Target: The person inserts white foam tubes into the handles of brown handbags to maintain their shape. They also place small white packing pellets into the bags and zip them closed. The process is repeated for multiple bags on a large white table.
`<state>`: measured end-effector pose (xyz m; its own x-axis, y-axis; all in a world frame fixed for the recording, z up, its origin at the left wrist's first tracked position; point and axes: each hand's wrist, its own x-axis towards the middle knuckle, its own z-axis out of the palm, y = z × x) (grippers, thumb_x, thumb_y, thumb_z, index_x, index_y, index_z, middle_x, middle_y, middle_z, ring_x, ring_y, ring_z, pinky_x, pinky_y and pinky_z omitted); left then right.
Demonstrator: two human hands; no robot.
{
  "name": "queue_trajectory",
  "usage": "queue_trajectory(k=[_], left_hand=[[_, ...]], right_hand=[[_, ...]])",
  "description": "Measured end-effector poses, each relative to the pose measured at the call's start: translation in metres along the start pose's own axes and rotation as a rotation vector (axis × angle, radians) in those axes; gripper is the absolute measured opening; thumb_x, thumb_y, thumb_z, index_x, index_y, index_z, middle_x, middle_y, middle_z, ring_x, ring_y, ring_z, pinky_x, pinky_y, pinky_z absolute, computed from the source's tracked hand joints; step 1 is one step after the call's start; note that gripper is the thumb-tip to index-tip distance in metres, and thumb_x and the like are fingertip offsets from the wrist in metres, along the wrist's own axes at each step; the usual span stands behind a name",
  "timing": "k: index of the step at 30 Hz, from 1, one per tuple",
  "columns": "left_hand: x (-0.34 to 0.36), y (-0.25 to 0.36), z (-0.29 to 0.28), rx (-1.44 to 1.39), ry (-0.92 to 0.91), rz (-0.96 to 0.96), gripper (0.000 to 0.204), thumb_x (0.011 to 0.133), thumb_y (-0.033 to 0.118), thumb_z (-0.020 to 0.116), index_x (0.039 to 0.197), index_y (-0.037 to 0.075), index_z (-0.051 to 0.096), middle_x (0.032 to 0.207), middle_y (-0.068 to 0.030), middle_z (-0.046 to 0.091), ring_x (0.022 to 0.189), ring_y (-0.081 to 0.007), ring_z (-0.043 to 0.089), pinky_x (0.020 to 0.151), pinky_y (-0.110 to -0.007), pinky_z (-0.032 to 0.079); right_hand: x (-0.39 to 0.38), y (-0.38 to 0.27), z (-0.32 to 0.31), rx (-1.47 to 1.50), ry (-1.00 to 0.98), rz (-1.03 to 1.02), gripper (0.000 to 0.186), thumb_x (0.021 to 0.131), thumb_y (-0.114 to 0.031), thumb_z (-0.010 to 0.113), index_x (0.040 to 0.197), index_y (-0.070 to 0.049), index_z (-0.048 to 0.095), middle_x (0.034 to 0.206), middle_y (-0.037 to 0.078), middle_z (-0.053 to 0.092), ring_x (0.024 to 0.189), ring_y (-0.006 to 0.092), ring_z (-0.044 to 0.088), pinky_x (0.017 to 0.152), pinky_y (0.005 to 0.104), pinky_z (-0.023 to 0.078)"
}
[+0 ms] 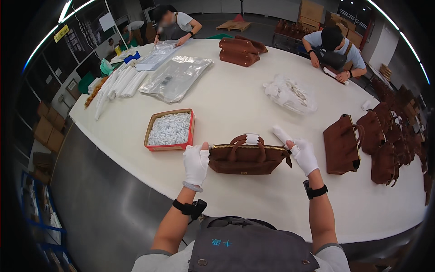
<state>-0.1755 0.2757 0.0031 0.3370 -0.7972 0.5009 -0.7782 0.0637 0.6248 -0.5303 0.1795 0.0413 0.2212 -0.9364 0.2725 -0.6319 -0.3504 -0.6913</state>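
Observation:
A brown leather handbag stands upright on the white table in front of me, its gold zipper running along the top edge. White wrapping covers the middle of one of its two handles. My left hand, in a white glove with the thumb tip bare, pinches the bag's left top corner. At the right top corner, my right hand, gloved the same way, grips the zipper end. Just behind that corner lies a white roll, close to my right fingers.
Left of the bag sits a red box full of small white pieces. Clear plastic bags, white tubes and a crumpled plastic bundle lie farther back. Several brown bags stand at right. Two co-workers work along the far edge.

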Motion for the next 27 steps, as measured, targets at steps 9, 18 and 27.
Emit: queue_trajectory(k=[9,18,27], left_hand=[[0.037,0.011,-0.038,-0.771,-0.501,-0.601,0.044,0.104,0.036,0.054,0.089,-0.003,0.067,0.06,-0.005,0.061,0.055,-0.0128,0.061,0.05,-0.023,0.046],[0.05,0.02,-0.016,-0.598,-0.576,-0.732,0.044,0.099,0.04,0.064,0.087,-0.002,0.067,0.056,-0.0007,0.052,0.045,-0.012,0.057,0.04,-0.023,0.04],[0.056,0.025,-0.008,-0.51,-0.64,-0.569,0.035,0.099,0.033,0.068,0.086,0.0,0.07,0.054,0.002,0.048,0.04,-0.0084,0.043,0.037,-0.027,0.031]], right_hand=[[0.008,-0.035,-0.007,-0.032,-0.185,0.145,0.04,0.095,-0.032,0.071,0.081,0.005,0.07,0.061,0.012,0.056,0.057,0.0225,0.053,0.057,0.0383,0.042],[0.02,-0.027,-0.011,0.221,-0.433,0.381,0.045,0.094,-0.026,0.073,0.127,0.002,0.065,0.126,0.006,0.069,0.062,0.0108,0.052,0.053,0.0285,0.044],[0.03,-0.02,0.004,0.54,-0.42,0.459,0.082,0.087,-0.016,0.079,0.157,-0.008,0.038,0.14,0.016,0.06,0.076,0.0074,0.057,0.047,0.0223,0.038]])
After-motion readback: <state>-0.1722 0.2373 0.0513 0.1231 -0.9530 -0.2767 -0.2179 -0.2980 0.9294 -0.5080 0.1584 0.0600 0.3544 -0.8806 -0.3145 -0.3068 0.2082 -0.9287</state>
